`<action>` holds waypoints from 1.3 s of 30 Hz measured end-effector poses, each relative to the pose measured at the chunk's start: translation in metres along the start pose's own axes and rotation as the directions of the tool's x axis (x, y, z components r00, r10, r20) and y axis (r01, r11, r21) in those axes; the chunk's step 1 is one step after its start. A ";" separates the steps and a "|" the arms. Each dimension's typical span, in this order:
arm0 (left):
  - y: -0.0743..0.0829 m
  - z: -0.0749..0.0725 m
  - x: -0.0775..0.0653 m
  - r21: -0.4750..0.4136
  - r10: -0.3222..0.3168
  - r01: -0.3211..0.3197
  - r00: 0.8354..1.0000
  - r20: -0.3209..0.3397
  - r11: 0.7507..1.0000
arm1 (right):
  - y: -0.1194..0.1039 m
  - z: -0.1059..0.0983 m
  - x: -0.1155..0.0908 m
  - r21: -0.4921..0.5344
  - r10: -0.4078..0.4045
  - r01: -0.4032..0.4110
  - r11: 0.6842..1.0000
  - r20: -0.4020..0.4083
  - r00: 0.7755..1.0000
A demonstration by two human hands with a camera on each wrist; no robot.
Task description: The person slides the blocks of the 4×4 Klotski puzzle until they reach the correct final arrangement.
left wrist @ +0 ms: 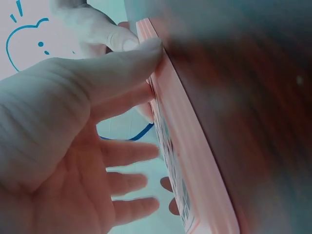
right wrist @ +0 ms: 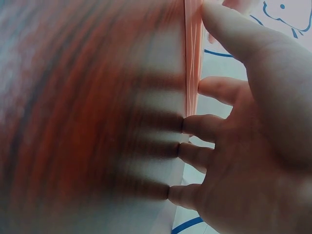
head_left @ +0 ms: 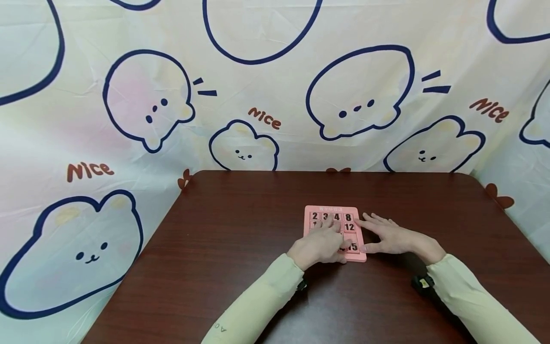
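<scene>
A pink sliding number puzzle (head_left: 327, 209) lies flat on the dark wooden table, with black numerals such as 2, 3, 4, 8, 12 and 15 showing. My left hand (head_left: 320, 243) reaches over its left and middle part and hides several tiles. In the left wrist view the thumb (left wrist: 122, 63) lies at the near edge of the frame, and the other fingers extend over the tile face. My right hand (head_left: 388, 236) is at the puzzle's right side, fingers spread. Its thumb (right wrist: 234, 34) and index finger are at the frame's edge, while the other fingertips rest on the tabletop.
The brown wooden table (head_left: 223, 229) extends around the puzzle on all sides. Behind it hangs a pale cloth (head_left: 292, 95) printed with blue-outlined cartoon bears and the word "Nice". Dark straps with small devices (head_left: 423, 283) sit at both wrists.
</scene>
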State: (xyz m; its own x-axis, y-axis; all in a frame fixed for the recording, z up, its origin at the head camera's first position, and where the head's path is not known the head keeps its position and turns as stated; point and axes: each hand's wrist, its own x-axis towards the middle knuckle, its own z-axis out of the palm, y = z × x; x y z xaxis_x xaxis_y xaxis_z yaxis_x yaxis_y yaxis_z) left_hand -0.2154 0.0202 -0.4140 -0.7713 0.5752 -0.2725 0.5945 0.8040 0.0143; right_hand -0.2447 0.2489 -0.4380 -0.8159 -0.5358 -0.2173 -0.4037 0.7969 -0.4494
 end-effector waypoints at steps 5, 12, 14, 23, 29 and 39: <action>-0.001 0.001 0.000 -0.036 0.017 -0.018 1.000 -0.016 0.999 | 0.001 0.002 0.003 0.006 -0.003 0.003 1.000 0.003 1.000; -0.012 -0.003 0.001 -0.082 0.062 -0.066 0.996 -0.057 0.994 | 0.000 0.000 0.003 0.015 0.006 -0.007 1.000 0.019 1.000; -0.016 -0.005 0.004 -0.104 0.043 -0.050 0.997 -0.068 0.993 | -0.001 -0.001 0.003 0.014 0.004 -0.005 1.000 0.015 1.000; -0.023 -0.008 0.017 -0.149 -0.056 0.053 0.998 -0.013 0.987 | 0.000 -0.004 0.002 0.010 0.009 -0.009 1.000 0.009 1.000; -0.022 -0.007 0.018 -0.112 -0.049 0.050 0.999 0.008 0.993 | -0.001 -0.004 0.000 0.013 0.006 -0.006 1.000 0.001 1.000; -0.018 -0.001 0.015 -0.122 -0.071 0.077 0.996 0.050 0.990 | -0.002 -0.001 -0.002 0.005 -0.014 0.014 1.000 -0.005 1.000</action>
State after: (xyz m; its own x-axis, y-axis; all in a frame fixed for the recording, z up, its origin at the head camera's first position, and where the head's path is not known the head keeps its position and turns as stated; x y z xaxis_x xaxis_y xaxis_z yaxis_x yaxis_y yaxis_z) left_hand -0.2379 0.0147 -0.4174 -0.7994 0.5080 -0.3208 0.5013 0.8583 0.1102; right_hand -0.2428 0.2489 -0.4362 -0.8123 -0.5454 -0.2065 -0.4129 0.7879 -0.4568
